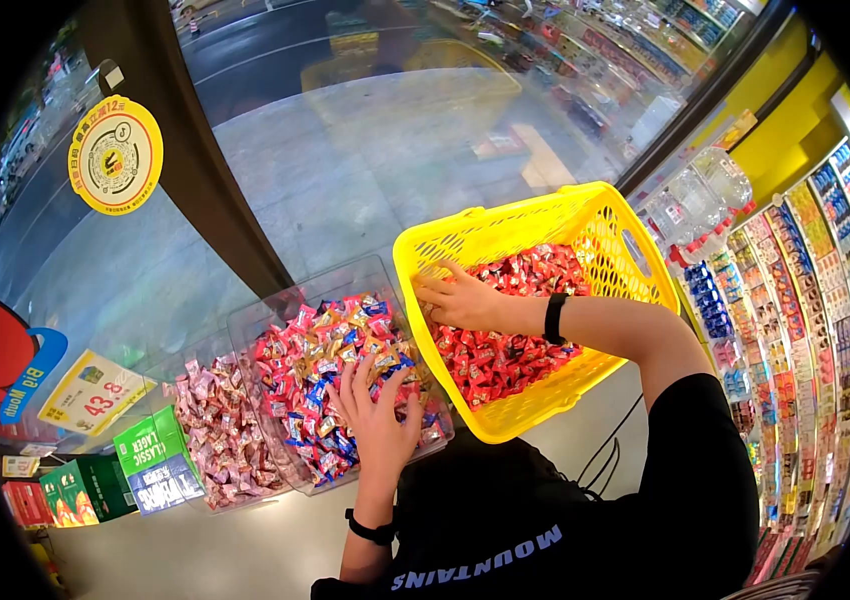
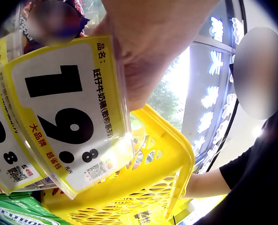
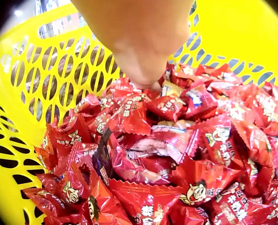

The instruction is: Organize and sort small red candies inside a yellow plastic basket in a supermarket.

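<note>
My left hand (image 1: 377, 412) lies over a clear bin of mixed wrapped candies (image 1: 330, 345), in red, gold and blue wrappers, with its fingers spread. In the left wrist view a price card (image 2: 64, 112) hides most of this hand. My right hand (image 1: 465, 300) reaches inside a yellow plastic basket (image 1: 545, 208), near its left wall. Below it lies a heap of red-wrapped candies (image 1: 505, 360), and in the right wrist view the hand (image 3: 141, 61) meets these candies (image 3: 143, 201), its fingertips partly hidden. No candy shows lifted in either hand.
Left of the mixed candies stands a bin of pale pink candies (image 1: 230, 430), then a green beer carton (image 1: 150, 445). Window glass (image 1: 345, 150) rises behind. Water bottles (image 1: 695, 200) and stocked shelves (image 1: 795, 350) line the right. Another person's arm (image 2: 207, 183) shows beside the basket.
</note>
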A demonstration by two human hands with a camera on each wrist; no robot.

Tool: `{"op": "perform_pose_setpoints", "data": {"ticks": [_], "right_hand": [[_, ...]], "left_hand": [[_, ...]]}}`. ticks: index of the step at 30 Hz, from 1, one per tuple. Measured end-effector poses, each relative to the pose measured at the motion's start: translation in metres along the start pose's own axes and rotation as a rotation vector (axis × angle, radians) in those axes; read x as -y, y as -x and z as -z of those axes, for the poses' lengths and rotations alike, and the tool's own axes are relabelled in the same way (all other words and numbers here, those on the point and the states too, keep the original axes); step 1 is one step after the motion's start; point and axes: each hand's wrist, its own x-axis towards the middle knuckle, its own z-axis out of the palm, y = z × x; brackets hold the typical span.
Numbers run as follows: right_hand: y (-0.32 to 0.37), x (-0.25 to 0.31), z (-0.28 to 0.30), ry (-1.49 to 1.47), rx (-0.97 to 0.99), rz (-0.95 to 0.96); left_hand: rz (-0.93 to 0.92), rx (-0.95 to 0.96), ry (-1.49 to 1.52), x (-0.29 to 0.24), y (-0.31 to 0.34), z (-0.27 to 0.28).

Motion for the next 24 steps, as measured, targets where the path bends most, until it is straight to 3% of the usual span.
{"op": "perform_pose_setpoints", "data": {"ticks": [6, 9, 14, 17, 24], "right_hand": [[-0.009, -0.012, 0.030, -0.189, -0.095, -0.071], [-0.011, -0.024, 0.061, -0.413, 0.063, -0.247], [0.010, -0.042, 0.113, -0.923, 0.124, -0.318], [0.024, -0.037, 0.138, -0.966, 0.156, -0.323], [0.048, -0.018, 0.176, -1.141, -0.069, -0.236]], "left_hand": [[0.002, 0.000, 0.022, 0.000, 0.000, 0.002], [-0.008, -0.019, 0.036, -0.001, -0.001, 0.002], [-0.061, -0.153, 0.086, 0.003, -0.010, 0.008], [-0.127, -0.238, 0.127, -0.008, -0.028, 0.020], [-0.356, -0.044, 0.042, -0.087, -0.061, 0.019]]}}
